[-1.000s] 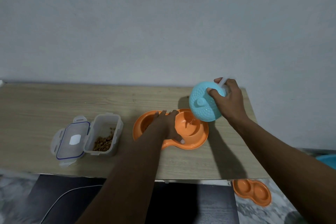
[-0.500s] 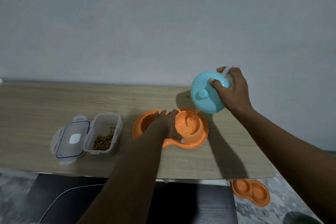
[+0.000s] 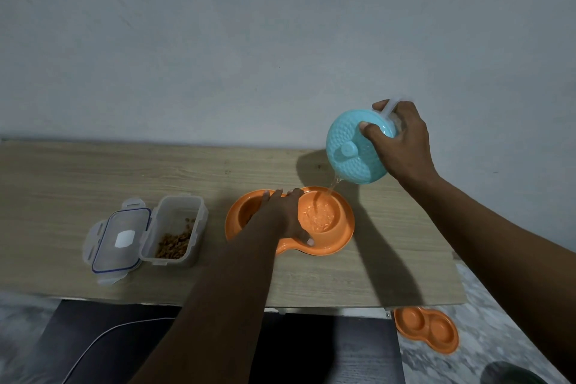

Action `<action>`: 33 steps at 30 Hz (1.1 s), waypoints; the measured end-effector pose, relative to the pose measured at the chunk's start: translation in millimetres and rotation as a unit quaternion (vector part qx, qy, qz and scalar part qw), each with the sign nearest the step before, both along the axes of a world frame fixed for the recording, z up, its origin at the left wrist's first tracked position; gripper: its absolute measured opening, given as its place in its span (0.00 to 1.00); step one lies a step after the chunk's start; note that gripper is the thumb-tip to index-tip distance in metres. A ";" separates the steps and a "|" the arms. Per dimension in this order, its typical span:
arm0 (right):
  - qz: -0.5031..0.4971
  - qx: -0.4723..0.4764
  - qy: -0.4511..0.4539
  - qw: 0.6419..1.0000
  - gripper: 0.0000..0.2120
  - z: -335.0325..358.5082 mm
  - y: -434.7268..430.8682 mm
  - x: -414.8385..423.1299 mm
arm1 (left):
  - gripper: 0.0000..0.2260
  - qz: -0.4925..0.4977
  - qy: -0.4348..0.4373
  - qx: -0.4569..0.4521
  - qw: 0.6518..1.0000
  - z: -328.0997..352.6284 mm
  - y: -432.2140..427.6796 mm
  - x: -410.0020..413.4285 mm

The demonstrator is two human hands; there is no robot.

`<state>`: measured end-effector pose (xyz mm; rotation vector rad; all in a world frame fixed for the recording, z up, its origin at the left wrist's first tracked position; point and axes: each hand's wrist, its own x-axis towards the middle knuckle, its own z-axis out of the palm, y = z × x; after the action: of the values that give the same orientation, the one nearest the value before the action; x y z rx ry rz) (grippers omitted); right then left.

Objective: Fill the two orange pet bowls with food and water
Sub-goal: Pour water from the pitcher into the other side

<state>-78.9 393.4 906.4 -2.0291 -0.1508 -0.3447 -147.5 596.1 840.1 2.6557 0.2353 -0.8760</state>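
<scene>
An orange double pet bowl [image 3: 344,227] sits on the wooden table [image 3: 62,184]. My left hand [image 3: 282,215] rests across the middle of it, thumb on the front rim, and hides most of the left cup. My right hand [image 3: 402,143] grips a light blue lidded jug [image 3: 353,153], tilted above the bowl's right side. A thin stream of water [image 3: 333,185] falls from it into the right cup, where water [image 3: 318,217] ripples.
A clear food container [image 3: 176,227] with brown kibble stands open at the left, its lid [image 3: 120,241] beside it. A second orange double bowl [image 3: 427,329] lies on the floor past the table's right front corner. A wall runs behind the table.
My right hand has lifted and tipped the blue jug further, and water now streams into the right cup. My left hand has stayed on the bowl.
</scene>
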 end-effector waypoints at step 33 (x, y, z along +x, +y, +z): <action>-0.249 0.311 0.233 0.887 0.26 -77.3 -20.8 26.9 | 0.58 -0.063 -0.033 -0.040 0.997 -26.9 13.8 8.5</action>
<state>-52.0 372.6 829.1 -1.4232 0.7111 -0.1733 -139.0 609.9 813.2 2.6424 0.0160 -0.8160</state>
